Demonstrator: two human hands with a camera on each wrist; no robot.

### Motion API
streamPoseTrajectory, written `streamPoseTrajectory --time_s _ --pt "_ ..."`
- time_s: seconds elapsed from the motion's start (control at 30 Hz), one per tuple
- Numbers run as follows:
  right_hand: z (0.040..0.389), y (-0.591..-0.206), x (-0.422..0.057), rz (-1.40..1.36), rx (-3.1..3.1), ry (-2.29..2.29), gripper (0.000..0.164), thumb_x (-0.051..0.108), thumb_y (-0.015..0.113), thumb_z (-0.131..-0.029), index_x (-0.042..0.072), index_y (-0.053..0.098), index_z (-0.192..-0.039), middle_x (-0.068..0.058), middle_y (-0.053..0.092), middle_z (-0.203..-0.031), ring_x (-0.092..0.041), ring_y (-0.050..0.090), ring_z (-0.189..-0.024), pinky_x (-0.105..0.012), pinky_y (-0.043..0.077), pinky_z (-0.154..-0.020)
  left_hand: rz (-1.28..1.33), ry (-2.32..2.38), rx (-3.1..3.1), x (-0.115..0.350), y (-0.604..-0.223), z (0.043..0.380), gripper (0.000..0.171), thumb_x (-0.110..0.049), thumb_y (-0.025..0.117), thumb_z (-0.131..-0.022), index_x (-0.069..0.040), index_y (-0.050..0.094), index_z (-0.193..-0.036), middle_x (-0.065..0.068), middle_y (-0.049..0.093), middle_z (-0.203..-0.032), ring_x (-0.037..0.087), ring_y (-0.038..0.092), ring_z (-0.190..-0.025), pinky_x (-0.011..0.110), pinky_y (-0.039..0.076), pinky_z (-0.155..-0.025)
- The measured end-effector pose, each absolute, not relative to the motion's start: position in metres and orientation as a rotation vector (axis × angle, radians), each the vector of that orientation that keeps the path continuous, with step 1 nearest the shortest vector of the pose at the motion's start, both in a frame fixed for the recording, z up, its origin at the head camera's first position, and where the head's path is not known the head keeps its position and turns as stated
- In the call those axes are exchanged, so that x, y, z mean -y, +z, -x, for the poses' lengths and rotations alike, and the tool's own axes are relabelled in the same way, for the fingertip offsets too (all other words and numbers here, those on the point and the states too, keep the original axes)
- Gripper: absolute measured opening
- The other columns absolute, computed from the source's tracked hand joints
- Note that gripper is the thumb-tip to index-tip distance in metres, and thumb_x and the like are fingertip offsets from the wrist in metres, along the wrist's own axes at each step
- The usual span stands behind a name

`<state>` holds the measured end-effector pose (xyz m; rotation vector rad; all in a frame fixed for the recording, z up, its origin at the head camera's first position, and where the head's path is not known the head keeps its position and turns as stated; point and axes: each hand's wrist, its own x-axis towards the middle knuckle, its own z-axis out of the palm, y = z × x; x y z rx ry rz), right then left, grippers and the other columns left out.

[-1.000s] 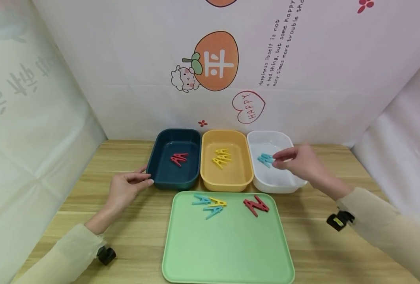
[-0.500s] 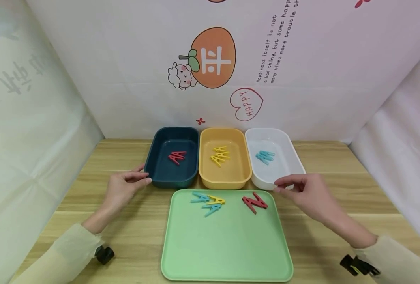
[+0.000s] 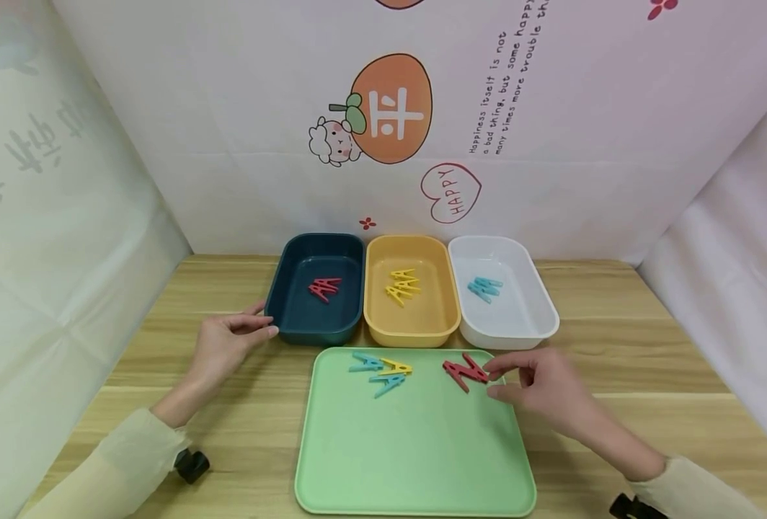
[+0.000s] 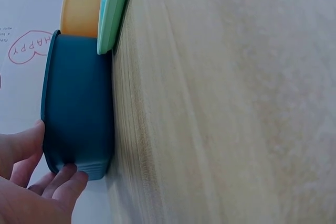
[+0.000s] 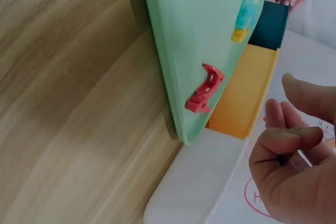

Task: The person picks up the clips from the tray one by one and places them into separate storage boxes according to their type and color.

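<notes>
In the head view, my left hand holds the near left corner of a dark teal bin; thumb and fingertips meet its rim and outer wall. My right hand hovers at the upper right corner of a light green tray, thumb and forefinger apart, beside two red clothespins. The right wrist view shows those red clothespins still lying on the tray, away from the fingers. Two blue clothespins and a yellow clothespin lie near the tray's far edge.
Behind the tray, a yellow bin holds yellow clothespins, between the teal bin, with red clothespins, and a white bin with blue clothespins. A printed white backdrop rises behind the wooden table.
My right hand has drawn back from the white bin, where it was by the blue clothespins, and moved down toward the red clothespins on the tray. My left hand stays at the teal bin.
</notes>
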<state>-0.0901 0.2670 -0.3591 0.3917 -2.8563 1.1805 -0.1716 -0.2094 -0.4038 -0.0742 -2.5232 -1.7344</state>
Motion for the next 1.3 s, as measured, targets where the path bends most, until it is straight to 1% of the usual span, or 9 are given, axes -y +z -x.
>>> streamPoseTrajectory --time_s 0.17,0.23,0.4,0.47,0.57,0.67,0.83,0.97,1.3 --pt "0.095 -0.368 -0.261 -0.394 2.909 1.113 0.026 0.010 0.093 -0.080 0.009 0.084 -0.103 0.004 0.078 -0.092 -0.008 0.041 -0.053 -0.025 0.035 -0.048 0.081 -1.728 2.520 0.210 -0.406 0.172 0.032 -0.018 0.085 -0.093 0.006 0.078 -0.114 0.015 0.064 -0.141 0.029 0.057 -0.137 0.014 0.054 -0.087" --pt "0.096 -0.372 -0.258 -0.367 2.923 1.091 0.025 0.010 0.093 -0.079 0.010 0.085 -0.103 0.005 0.078 -0.090 -0.010 0.043 -0.055 -0.026 0.036 -0.049 0.087 -1.731 2.514 0.209 -0.407 0.172 0.032 -0.018 0.085 -0.093 0.006 0.078 -0.113 0.015 0.064 -0.142 0.030 0.057 -0.137 0.014 0.054 -0.086" --pt "0.099 -0.382 -0.251 -0.287 2.958 1.044 0.022 0.016 0.094 -0.080 0.013 0.085 -0.100 0.007 0.071 -0.079 -0.012 0.045 -0.057 -0.026 0.038 -0.049 0.102 -1.736 2.505 0.208 -0.407 0.171 0.030 -0.014 0.084 -0.093 0.007 0.078 -0.114 0.016 0.062 -0.145 0.030 0.055 -0.139 0.015 0.055 -0.085" --pt "0.101 -0.385 -0.249 -0.270 2.958 1.035 0.023 0.017 0.094 -0.080 0.013 0.085 -0.100 0.007 0.069 -0.078 -0.012 0.044 -0.056 -0.026 0.038 -0.048 0.106 -1.731 2.507 0.207 -0.407 0.171 0.029 -0.013 0.083 -0.094 0.007 0.078 -0.114 0.016 0.061 -0.145 0.029 0.054 -0.139 0.015 0.055 -0.085" --pt "0.103 -0.388 -0.247 -0.257 2.959 1.006 0.025 0.016 0.095 -0.079 0.013 0.086 -0.101 0.007 0.072 -0.083 -0.012 0.044 -0.059 -0.026 0.038 -0.049 0.110 -1.716 2.512 0.207 -0.408 0.171 0.027 -0.013 0.083 -0.094 0.006 0.078 -0.113 0.015 0.062 -0.145 0.030 0.056 -0.138 0.015 0.055 -0.085" --pt "0.105 -0.390 -0.245 -0.262 2.982 1.001 0.022 0.016 0.095 -0.079 0.013 0.086 -0.098 0.008 0.073 -0.084 -0.013 0.049 -0.065 -0.026 0.040 -0.052 0.113 -1.705 2.516 0.207 -0.407 0.172 0.027 -0.013 0.083 -0.094 0.006 0.079 -0.112 0.015 0.063 -0.144 0.030 0.056 -0.138 0.015 0.055 -0.085" --pt "0.108 -0.394 -0.241 -0.286 3.012 1.020 0.013 0.011 0.094 -0.078 0.014 0.084 -0.085 0.009 0.071 -0.077 -0.013 0.058 -0.074 -0.027 0.046 -0.060 0.113 -1.707 2.516 0.207 -0.407 0.172 0.028 -0.013 0.083 -0.094 0.007 0.078 -0.114 0.016 0.063 -0.143 0.029 0.054 -0.139 0.014 0.055 -0.085" --pt "0.110 -0.396 -0.237 -0.256 3.029 1.006 0.015 0.007 0.094 -0.076 0.016 0.083 -0.080 0.010 0.067 -0.072 -0.013 0.058 -0.073 -0.028 0.047 -0.062 0.115 -1.695 2.515 0.207 -0.407 0.172 0.029 -0.013 0.083 -0.094 0.008 0.077 -0.114 0.016 0.064 -0.141 0.029 0.056 -0.138 0.014 0.055 -0.085" --pt "0.111 -0.398 -0.232 -0.268 3.021 0.981 0.018 0.000 0.093 -0.076 0.015 0.082 -0.078 0.009 0.068 -0.071 -0.010 0.058 -0.070 -0.026 0.048 -0.061 0.106 -1.685 2.509 0.207 -0.406 0.171 0.028 -0.011 0.083 -0.094 0.009 0.078 -0.112 0.017 0.065 -0.140 0.032 0.057 -0.136 0.014 0.055 -0.084"
